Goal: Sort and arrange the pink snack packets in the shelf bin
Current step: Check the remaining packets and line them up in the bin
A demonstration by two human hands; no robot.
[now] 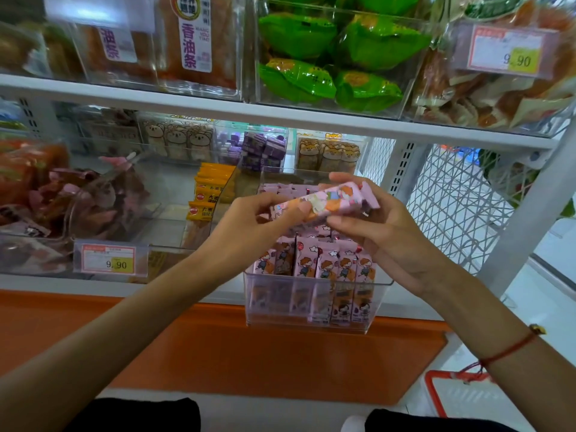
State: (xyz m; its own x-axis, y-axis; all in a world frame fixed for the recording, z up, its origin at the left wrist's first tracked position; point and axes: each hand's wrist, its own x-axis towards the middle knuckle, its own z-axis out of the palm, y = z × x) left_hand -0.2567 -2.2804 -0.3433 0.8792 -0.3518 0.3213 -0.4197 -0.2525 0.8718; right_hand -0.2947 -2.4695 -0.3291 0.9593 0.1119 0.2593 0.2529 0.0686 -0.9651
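Both hands are up over the clear shelf bin (318, 302), sharing a small bundle of pink snack packets (327, 202) held level, just above the bin's middle. Left hand (265, 218): thumb and forefinger pinch the bundle's near end, other fingers curled under. Right hand (383, 222): fingers (344, 177) wrap over the far end from behind, thumb under it, so it grips too. How many packets are in the bundle I can't tell, two or three by the edges. Progress, judging from the layout: the bin's front row of packets (314, 263) is done, standing upright, faces forward, packed side by side against the front wall. Behind that there's another upright group, partly hidden by the hands. At the back, more pink packets (280, 190) lie flat or loosely stacked, not squared yet as far as I can see. So roughly front half sorted, back half pending, plus the bundle in hand needs slotting in. The bin is pulled forward, overhanging the shelf edge (199, 294), probably gets pushed back at the end. Neighbours: yellow packets (212, 188) in the next bin to the left, price tag (109, 260) further left, green packs (336, 57) on the shelf above, a red basket (436, 388) on the floor at lower right.
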